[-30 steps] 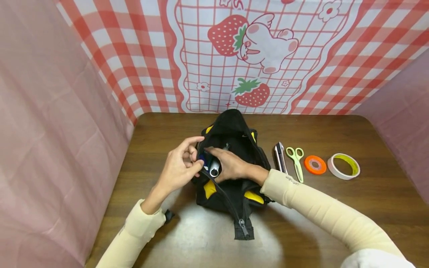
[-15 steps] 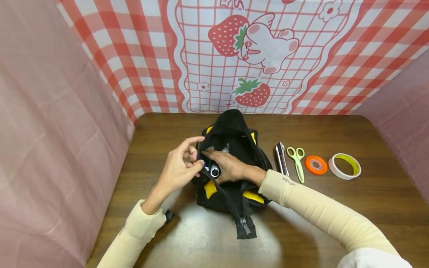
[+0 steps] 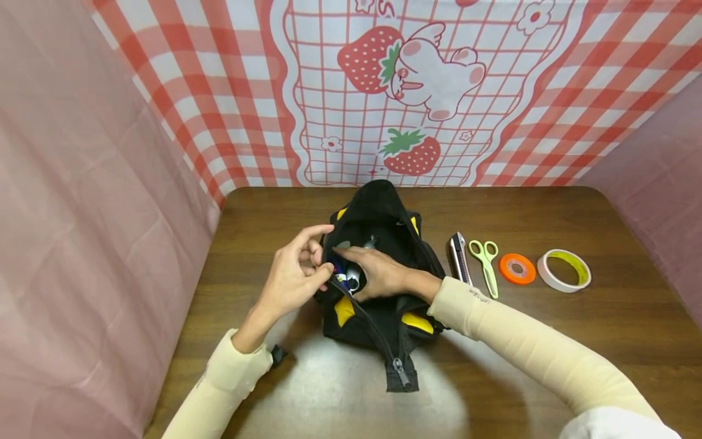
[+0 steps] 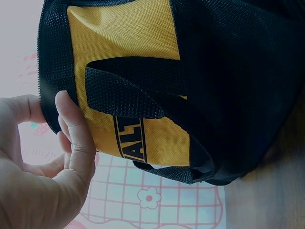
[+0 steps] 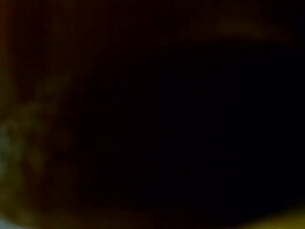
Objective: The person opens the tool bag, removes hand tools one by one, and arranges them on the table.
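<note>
Four items lie toward three o'clock of an open black-and-yellow bag on the table: a cutter, green scissors, an orange tape and a white tape roll. At the bag's nine o'clock, the left hand pinches its edge; the right hand is inside, near a silver object towards eight o'clock (whether it grasps anything, I cannot tell).

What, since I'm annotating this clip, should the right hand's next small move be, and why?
I'd probably ease the right hand straight up through the tool bag opening. It is reaching inside beside a silver object, and the left hand pinches the zippered rim at one side, so the way up looks free. Whether it grips anything is hidden.
</note>
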Motion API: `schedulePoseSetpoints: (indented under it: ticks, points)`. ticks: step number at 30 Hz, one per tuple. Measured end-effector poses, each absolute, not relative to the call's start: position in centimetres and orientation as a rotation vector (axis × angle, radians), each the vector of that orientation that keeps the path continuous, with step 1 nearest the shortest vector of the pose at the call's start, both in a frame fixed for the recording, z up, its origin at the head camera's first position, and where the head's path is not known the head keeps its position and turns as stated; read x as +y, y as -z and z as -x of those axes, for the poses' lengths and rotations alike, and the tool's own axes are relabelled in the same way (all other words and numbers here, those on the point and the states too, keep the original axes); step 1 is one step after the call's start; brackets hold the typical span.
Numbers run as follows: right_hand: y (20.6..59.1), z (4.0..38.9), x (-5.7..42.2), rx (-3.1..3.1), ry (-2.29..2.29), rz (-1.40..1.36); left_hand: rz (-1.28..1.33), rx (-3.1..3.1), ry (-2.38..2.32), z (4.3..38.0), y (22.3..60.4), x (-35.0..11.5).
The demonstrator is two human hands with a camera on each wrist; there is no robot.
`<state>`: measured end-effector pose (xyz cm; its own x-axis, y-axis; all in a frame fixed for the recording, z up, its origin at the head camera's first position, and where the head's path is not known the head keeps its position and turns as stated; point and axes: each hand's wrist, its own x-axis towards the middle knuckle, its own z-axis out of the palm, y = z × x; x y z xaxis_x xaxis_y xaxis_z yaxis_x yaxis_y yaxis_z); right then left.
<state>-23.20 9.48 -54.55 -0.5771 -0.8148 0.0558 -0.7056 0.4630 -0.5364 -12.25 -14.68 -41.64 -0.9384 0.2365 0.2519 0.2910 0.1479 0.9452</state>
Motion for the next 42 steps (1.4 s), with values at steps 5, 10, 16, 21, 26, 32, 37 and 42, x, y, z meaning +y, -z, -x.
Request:
schedulePoseSetpoints:
  ticks: [5, 10, 16, 21, 26, 32, 37, 42]
  points:
    - [50.0, 21.1, 9.7, 2.476, 0.817, 1.239, 0.541, -2.347, 1.946, 12.2, 41.5, -14.6]
    - [46.4, 19.4, 9.3, 2.475, 0.785, 1.194, 0.551, -2.345, 1.946, 12.2, 41.6, -14.6]
    - [45.5, 19.2, 9.6, 2.472, 0.805, 1.185, 0.554, -2.342, 1.952, 12.2, 41.7, -14.6]
    - [46.9, 20.2, 10.8, 2.458, 0.887, 1.211, 0.541, -2.349, 1.958, 12.2, 41.7, -14.6]
    - [46.0, 19.7, 11.4, 2.481, 0.918, 1.211, 0.538, -2.354, 1.960, 12.2, 41.8, -14.6]
    - [43.2, 18.5, 11.6, 2.490, 0.920, 1.124, 0.542, -2.359, 1.952, 12.2, 41.9, -14.6]
    - [43.1, 18.9, 12.6, 2.518, 0.978, 1.124, 0.538, -2.356, 1.960, 12.2, 41.9, -14.5]
    - [42.1, 18.8, 13.5, 2.551, 1.029, 1.107, 0.543, -2.353, 1.956, 12.2, 41.8, -14.5]
